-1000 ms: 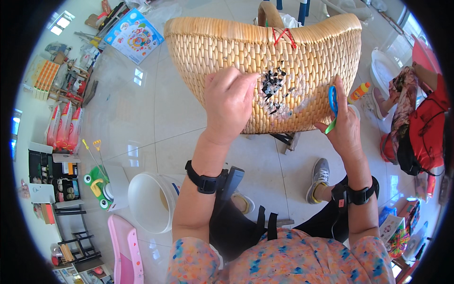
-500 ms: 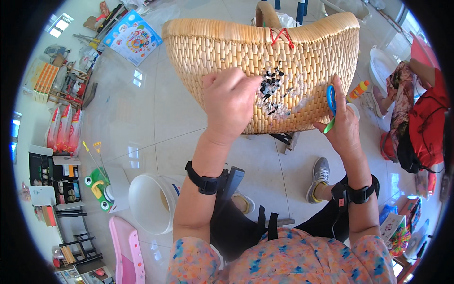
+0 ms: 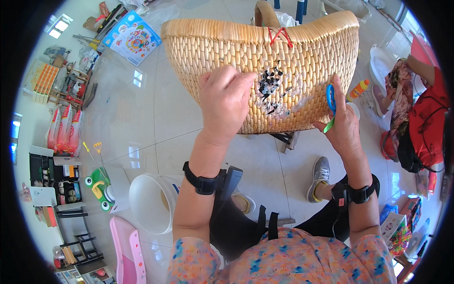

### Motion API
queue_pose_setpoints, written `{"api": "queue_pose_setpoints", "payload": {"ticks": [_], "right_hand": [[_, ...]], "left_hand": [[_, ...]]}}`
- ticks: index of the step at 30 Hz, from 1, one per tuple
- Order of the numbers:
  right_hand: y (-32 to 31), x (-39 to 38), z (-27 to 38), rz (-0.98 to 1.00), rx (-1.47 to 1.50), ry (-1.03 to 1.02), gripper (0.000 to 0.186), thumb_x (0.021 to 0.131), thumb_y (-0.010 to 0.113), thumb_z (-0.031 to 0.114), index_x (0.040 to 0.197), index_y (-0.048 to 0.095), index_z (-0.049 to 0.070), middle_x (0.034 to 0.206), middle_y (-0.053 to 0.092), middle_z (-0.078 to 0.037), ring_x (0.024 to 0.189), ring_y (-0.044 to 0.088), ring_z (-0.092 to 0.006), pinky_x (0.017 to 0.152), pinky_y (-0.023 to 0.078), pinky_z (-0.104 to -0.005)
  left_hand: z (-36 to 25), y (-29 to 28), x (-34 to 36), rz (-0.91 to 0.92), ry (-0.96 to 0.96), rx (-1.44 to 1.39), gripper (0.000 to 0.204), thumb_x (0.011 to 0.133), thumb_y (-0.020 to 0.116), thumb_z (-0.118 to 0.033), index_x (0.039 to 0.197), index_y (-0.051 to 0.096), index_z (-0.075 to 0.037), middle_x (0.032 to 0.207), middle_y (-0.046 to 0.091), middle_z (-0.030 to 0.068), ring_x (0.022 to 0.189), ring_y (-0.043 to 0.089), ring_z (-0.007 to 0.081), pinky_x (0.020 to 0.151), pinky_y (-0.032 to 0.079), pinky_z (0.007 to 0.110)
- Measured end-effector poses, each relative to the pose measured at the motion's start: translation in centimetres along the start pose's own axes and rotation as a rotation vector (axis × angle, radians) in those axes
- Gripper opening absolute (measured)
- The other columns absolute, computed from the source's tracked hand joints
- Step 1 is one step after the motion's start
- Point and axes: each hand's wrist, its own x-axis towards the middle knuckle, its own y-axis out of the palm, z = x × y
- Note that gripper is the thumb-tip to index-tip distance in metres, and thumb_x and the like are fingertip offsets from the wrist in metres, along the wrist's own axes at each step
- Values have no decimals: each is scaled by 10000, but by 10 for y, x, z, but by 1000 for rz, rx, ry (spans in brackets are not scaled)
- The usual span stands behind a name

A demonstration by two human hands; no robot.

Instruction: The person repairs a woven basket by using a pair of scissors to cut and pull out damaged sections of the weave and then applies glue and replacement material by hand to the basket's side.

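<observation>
A tan woven straw basket (image 3: 208, 52) with a thick rolled rim and red thread tied at its top stands before me. On its side is a patch of small black and whitish bits (image 3: 269, 85) among clear, shiny smears. My left hand (image 3: 224, 102) is closed in a pinch just left of this patch; anything between the fingertips is too small to make out. At the basket's lower right, my right hand (image 3: 344, 125) holds scissors (image 3: 331, 98) with blue and green handles, their blades hidden. Its index finger stretches up along the weave.
A white bucket (image 3: 150, 208) stands left of my knees, near a pink plastic piece (image 3: 127, 253) and a green frog-shaped toy (image 3: 100, 187). To the right are a yellow bottle (image 3: 359, 89) and another person in red (image 3: 425, 118). Shelves and boxes line the left wall.
My left hand has drawn slightly left, away from the patch of bits, which shows more fully now. My right hand and the scissors stay almost where they were.
</observation>
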Motion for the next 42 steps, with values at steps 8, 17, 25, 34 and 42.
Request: {"api": "queue_pose_setpoints", "payload": {"ticks": [8,17,25,34,42], "right_hand": [[0,-1,0,6,-5,11,1283,557,892,-3,1577,132,168,829,626,-139,778,631,-309,714,508,-413],[2,-1,-2,0,-22,-7,1291,546,894,2,1577,134,160,792,604,-121,747,607,-301,701,493,-410],[1,-1,-2,5,-21,-10,1294,546,893,2,1578,128,156,799,607,-130,765,614,-312,712,495,-411],[1,0,-2,8,-14,-5,1302,539,892,-8,1578,125,156,836,624,-148,789,628,-325,724,504,-417],[-1,0,1,7,16,2,1285,549,882,-21,1575,130,155,901,639,-173,795,631,-331,733,510,-424]], "left_hand": [[10,0,-2,26,13,-39,148,752,719,-18,878,713,-96,733,554,5,705,569,194,713,386,343],[4,3,-4,36,9,-22,146,781,725,-30,905,729,-108,734,578,0,703,576,175,742,373,330],[1,1,-2,41,20,-61,152,780,717,-10,901,729,-101,728,567,11,705,572,192,725,385,335],[2,-2,-4,73,34,-19,146,773,723,-27,896,730,-106,742,575,0,718,579,187,737,380,338],[4,-12,-2,93,12,13,107,779,724,-44,875,726,-91,750,580,5,727,584,183,759,380,337]]}}
